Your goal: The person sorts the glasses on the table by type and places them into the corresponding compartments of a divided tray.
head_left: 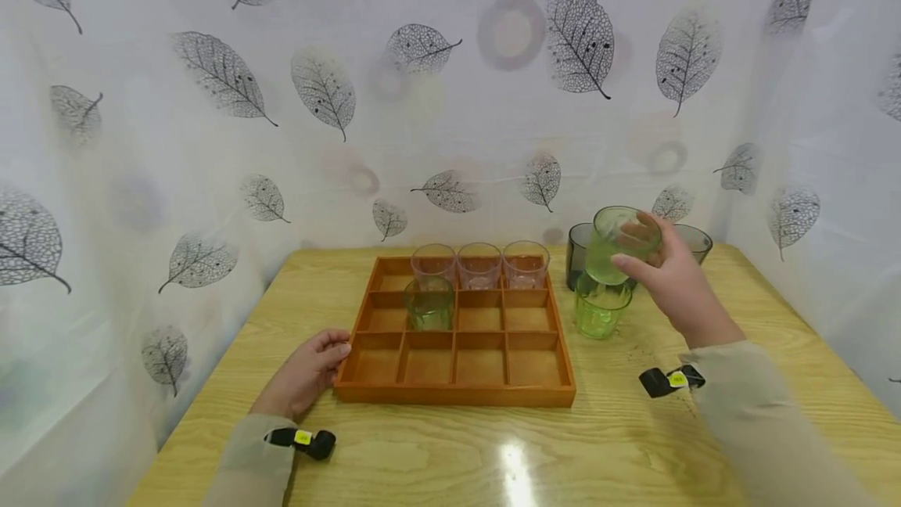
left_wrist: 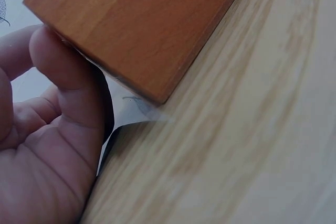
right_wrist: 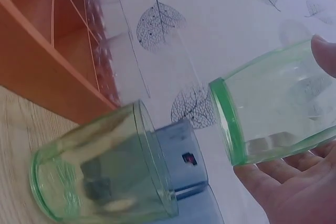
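My right hand (head_left: 676, 280) grips a clear green glass (head_left: 607, 257) from its side, raised over the table to the right of the tray. Below it a second green glass (head_left: 598, 311) stands upright on the table, overlapped by the held one in the head view. In the right wrist view the held glass (right_wrist: 278, 103) lies between thumb and fingers, its thick green base to the left. My left hand (head_left: 310, 370) touches the left side of a wooden compartment tray (head_left: 457, 395), its fingers loosely bent; in the left wrist view a fingertip meets the tray's edge.
Three clear pinkish glasses (head_left: 479, 268) stand in the back row of the tray. A green glass (head_left: 429, 305) sits in its middle row. Dark grey glasses (head_left: 579, 257) stand behind the green ones at the right. A leaf-patterned curtain (head_left: 450, 100) hangs behind the wooden table (head_left: 394, 452).
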Demonstrator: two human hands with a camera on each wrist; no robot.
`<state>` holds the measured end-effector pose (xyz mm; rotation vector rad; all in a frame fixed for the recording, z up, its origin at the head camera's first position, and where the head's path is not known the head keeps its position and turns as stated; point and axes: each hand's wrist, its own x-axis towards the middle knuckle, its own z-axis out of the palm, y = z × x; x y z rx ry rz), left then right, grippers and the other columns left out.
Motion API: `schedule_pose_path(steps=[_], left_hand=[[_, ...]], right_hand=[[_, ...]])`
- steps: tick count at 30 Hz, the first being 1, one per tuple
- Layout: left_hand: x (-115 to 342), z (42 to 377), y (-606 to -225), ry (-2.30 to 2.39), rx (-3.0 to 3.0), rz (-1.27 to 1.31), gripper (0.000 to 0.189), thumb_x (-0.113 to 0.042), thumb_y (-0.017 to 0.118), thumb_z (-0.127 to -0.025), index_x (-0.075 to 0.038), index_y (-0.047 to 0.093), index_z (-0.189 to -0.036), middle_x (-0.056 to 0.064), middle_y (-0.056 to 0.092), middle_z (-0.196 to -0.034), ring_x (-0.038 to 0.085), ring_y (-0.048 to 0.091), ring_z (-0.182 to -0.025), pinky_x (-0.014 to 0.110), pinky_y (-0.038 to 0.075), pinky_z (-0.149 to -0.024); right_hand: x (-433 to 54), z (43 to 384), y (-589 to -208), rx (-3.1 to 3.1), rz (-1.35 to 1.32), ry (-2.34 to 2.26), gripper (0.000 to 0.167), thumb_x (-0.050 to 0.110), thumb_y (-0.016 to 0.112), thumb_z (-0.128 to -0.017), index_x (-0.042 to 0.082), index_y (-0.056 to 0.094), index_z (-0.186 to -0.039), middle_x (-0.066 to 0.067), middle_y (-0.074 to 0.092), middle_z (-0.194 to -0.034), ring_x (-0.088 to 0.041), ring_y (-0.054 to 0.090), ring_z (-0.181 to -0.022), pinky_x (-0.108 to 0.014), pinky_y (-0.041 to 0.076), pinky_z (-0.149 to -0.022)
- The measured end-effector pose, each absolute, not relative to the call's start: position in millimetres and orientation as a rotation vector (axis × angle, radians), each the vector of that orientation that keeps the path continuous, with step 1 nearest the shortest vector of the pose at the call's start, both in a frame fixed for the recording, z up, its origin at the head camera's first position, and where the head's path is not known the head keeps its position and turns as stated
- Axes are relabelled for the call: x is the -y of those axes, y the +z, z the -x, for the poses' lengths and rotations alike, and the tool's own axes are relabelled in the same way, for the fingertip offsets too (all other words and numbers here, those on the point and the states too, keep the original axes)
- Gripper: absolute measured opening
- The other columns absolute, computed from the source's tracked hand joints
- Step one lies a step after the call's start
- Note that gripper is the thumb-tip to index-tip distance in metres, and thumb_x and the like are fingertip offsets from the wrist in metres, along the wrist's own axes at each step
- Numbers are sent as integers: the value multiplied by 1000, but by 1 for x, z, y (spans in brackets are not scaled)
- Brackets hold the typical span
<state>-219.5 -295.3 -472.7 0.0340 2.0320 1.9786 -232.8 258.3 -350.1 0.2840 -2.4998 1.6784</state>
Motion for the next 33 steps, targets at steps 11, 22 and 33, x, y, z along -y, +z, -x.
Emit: schedule_pose_path(steps=[11, 22, 33], left_hand=[[297, 219, -474, 1965, -2038, -16, 25, -16, 53, -107, -3, 47, -128, 1, 54, -101, 11, 47, -72, 24, 47, -63], [295, 220, -476, 1963, -2037, 20, 27, -15, 53, -107, -1, 46, -130, 3, 54, -102, 12, 49, -74, 25, 46, -64], [296, 221, -474, 1958, -2040, 5, 32, -18, 54, -107, 0, 44, -131, 4, 54, -103, 12, 50, -73, 25, 47, -64]], right_hand=[[-221, 239, -352, 2492, -353, 1716, 89, 36, 69, -98, 26, 9, -163, -3, 40, -154, -24, 46, -133, -35, 45, -94], [-177, 249, -366, 2434, -478, 1863, 86, 39, 71, -96, 23, 17, -161, -3, 41, -152, -26, 44, -137, -53, 42, -103], [-133, 260, -389, 2495, -383, 1956, 89, 46, 77, -90, 32, 24, -160, -8, 40, -153, -33, 47, -132, -54, 45, -99]])
